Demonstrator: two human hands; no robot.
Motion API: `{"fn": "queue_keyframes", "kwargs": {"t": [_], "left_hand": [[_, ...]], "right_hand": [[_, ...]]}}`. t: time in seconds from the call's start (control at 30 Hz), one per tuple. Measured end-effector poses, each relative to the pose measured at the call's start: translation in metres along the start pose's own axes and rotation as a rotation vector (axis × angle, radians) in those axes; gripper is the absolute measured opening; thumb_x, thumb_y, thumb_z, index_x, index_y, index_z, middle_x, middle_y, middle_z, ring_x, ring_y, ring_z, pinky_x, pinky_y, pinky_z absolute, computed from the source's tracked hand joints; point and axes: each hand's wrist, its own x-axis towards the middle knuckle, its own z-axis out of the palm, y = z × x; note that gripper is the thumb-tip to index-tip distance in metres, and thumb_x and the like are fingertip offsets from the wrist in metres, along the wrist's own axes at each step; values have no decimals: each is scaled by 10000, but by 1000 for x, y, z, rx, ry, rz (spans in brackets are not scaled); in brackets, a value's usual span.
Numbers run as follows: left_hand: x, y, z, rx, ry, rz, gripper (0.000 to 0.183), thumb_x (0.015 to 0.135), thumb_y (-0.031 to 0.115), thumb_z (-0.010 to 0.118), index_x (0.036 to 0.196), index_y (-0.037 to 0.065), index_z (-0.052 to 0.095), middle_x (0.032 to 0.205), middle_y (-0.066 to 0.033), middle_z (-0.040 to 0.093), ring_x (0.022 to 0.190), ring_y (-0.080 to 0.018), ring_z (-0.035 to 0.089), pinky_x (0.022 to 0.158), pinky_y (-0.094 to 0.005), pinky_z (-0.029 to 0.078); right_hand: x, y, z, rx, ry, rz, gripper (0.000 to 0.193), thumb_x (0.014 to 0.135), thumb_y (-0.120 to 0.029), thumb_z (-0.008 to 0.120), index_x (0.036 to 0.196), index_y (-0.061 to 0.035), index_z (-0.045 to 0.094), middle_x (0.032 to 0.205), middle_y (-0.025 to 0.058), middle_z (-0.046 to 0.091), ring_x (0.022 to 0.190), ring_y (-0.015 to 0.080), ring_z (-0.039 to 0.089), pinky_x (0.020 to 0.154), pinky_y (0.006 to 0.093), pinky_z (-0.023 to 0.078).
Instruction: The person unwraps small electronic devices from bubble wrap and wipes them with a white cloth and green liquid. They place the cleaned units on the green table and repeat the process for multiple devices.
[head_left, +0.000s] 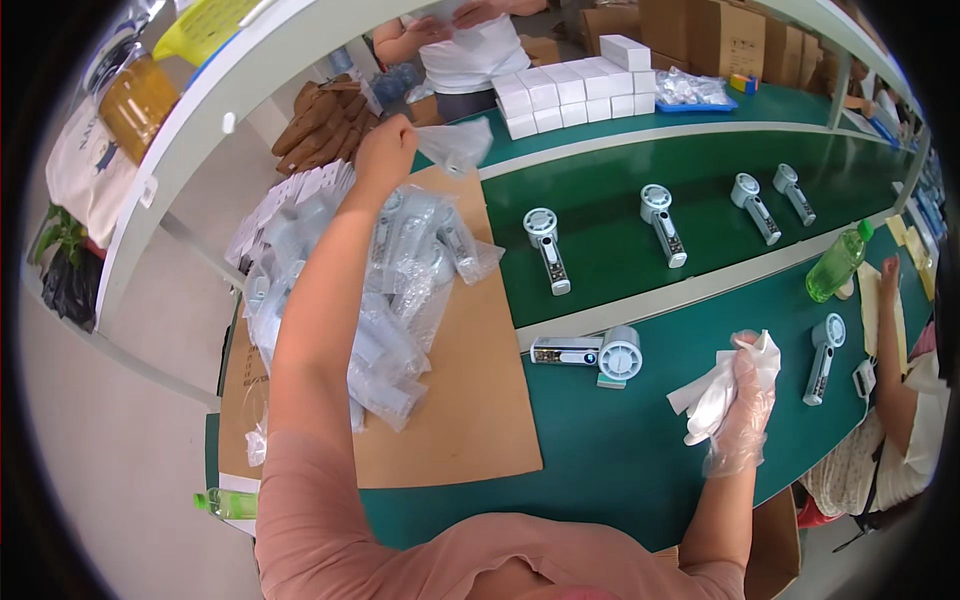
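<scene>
My left hand (387, 152), bare, is raised at the far left with its fingers closed on a clear plastic bag (458, 146) that trails off to the right. Below that arm lies a heap of handheld fans in clear bubble bags (400, 270) on a cardboard sheet (480, 420). My right hand (748, 395), in a clear plastic glove, is wrapped round a crumpled white cloth (712, 392). Between my hands a light grey handheld fan (618, 355) lies on the green table (600, 450). A similar handheld fan (824, 358) lies right of my right hand.
Several handheld fans (545, 250) lie spaced along the green belt (600, 170). Beyond it stand stacked white boxes (570, 90) and a blue tray (700, 105). A green bottle (840, 262) stands at the right, near a co-worker's arm (893, 350). Another person (470, 50) stands across.
</scene>
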Motion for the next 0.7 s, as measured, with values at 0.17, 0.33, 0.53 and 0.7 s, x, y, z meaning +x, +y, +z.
{"fn": "queue_keyframes", "kwargs": {"t": [0.17, 0.33, 0.53, 0.7], "left_hand": [[-14, -31, 57, 428, -172, -75, 148, 842, 154, 525, 904, 39, 594, 911, -190, 646, 851, -389, 609, 722, -476, 469], [-58, 63, 100, -10, -444, -90, 251, 871, 273, 571, 990, 54, 601, 938, -201, 643, 876, -359, 624, 737, -437, 478], [-118, 159, 112, -160, -964, 26, 525, 877, 518, 538, 1183, 93, 563, 1071, -219, 634, 1021, -386, 594, 860, -430, 469], [-126, 113, 107, -472, -778, -296, 262, 825, 295, 625, 981, 84, 632, 857, -115, 662, 801, -238, 650, 705, -353, 501]], "right_hand": [[17, 14, -9, 62, 0, 157, 294, 911, -244, 578, 1138, -60, 540, 965, 65, 584, 799, 147, 565, 671, 283, 492], [26, 19, -8, 409, -35, 272, 302, 969, -314, 452, 1140, -69, 500, 1080, 102, 569, 933, 220, 569, 787, 368, 515], [32, 5, -19, 694, -241, 215, 326, 992, -332, 347, 1119, -67, 488, 1120, 105, 545, 983, 324, 579, 807, 449, 521], [43, 5, -16, 866, -394, 306, 524, 994, -404, 179, 1190, -63, 525, 1040, 202, 564, 918, 322, 582, 742, 419, 537]]}}
